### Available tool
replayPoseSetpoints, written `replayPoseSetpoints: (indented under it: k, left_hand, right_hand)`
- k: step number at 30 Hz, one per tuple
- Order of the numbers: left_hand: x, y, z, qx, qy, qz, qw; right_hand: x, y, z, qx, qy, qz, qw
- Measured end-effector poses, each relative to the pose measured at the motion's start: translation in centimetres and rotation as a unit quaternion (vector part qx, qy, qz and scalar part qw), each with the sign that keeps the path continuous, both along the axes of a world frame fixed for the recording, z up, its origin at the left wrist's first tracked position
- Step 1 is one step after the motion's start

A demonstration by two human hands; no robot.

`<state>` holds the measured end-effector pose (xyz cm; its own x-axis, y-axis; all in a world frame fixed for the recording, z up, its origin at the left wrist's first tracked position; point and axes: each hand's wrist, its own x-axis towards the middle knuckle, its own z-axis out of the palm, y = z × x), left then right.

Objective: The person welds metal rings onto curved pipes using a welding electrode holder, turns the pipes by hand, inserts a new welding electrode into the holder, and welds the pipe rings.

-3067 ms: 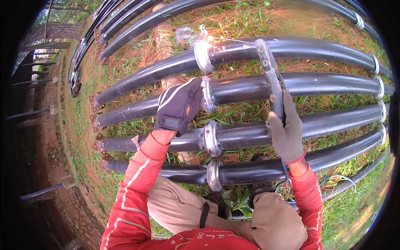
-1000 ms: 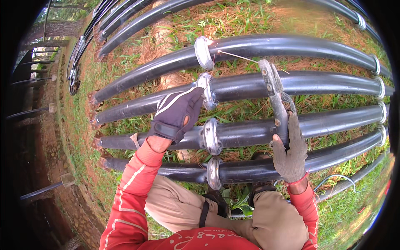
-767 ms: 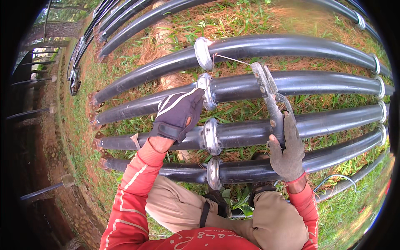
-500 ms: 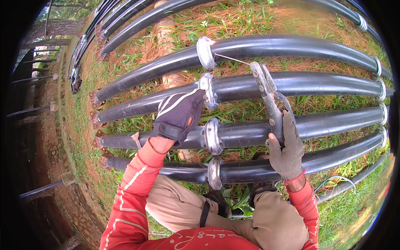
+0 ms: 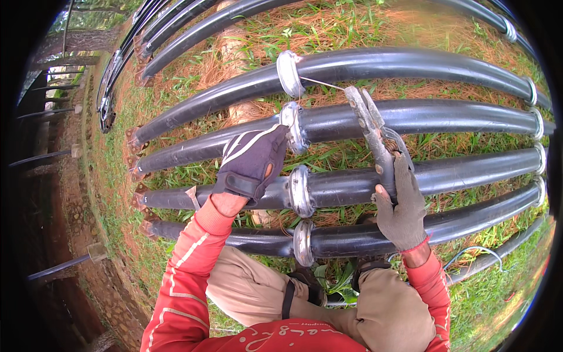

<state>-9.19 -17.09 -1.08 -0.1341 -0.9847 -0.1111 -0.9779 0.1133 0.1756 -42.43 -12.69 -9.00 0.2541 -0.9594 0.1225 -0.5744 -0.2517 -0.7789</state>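
Note:
My right hand [image 5: 403, 208], in a grey knit glove, is closed round a worn welding electrode holder [image 5: 369, 126]. A thin welding rod [image 5: 322, 83] sticks out of its jaws toward the silvery ring [image 5: 289, 74] on the farthest black pole [image 5: 375, 63]; a small glow shows at that ring's upper edge. My left hand [image 5: 253, 159], in a dark glove with pale stripes, lies over the second black pole [image 5: 363, 119]. Its curled fingers reach the second ring [image 5: 293, 126]; whatever they hold is hidden beneath the glove.
Two nearer poles run alongside, carrying a third ring [image 5: 301, 190] and a nearest ring [image 5: 303, 242]. Rusty end plates [image 5: 134, 138] sit at the left. A log [image 5: 233, 56] lies under the poles on grass and dry needles. More black poles [image 5: 217, 26] lie beyond. A pale cable [image 5: 478, 249] curls at lower right.
The electrode holder's jaws have shifted slightly left, toward the farthest ring, and the visible rod is a little shorter. My left hand has stayed almost still.

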Motion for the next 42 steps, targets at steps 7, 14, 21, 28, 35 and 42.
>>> replayPoseSetpoints:
  k: [7, 14, 21, 28, 35, 42]
  left_hand:
    - [0.1, 0.1, -0.2, -0.016, -0.007, 0.003, 1.000]
    - [-0.1, 0.3, -0.1, -0.011, -0.053, 0.007, 0.998]
    - [0.2, 0.2, -0.4, -0.020, -0.001, -0.003, 1.000]
    - [-0.5, -0.1, 0.1, 0.013, -0.032, 0.027, 0.999]
    - [-0.5, -0.1, -0.1, 0.001, -0.014, 0.024, 1.000]
    - [-0.4, 0.0, -0.2, -0.001, -0.020, 0.011, 1.000]
  right_hand:
    - [0.3, 0.1, 0.6, 0.088, -0.033, -0.007, 0.996]
    - [0.2, 0.1, -0.4, 0.010, -0.012, -0.002, 1.000]
    - [0.2, -0.1, -0.1, 0.020, 0.004, 0.007, 1.000]
    - [-0.2, -0.1, -0.7, -0.008, -0.015, 0.006, 1.000]
    - [-0.1, -0.3, -0.2, 0.022, -0.031, -0.007, 0.999]
    - [0.0, -0.1, -0.1, 0.040, -0.021, -0.002, 0.999]
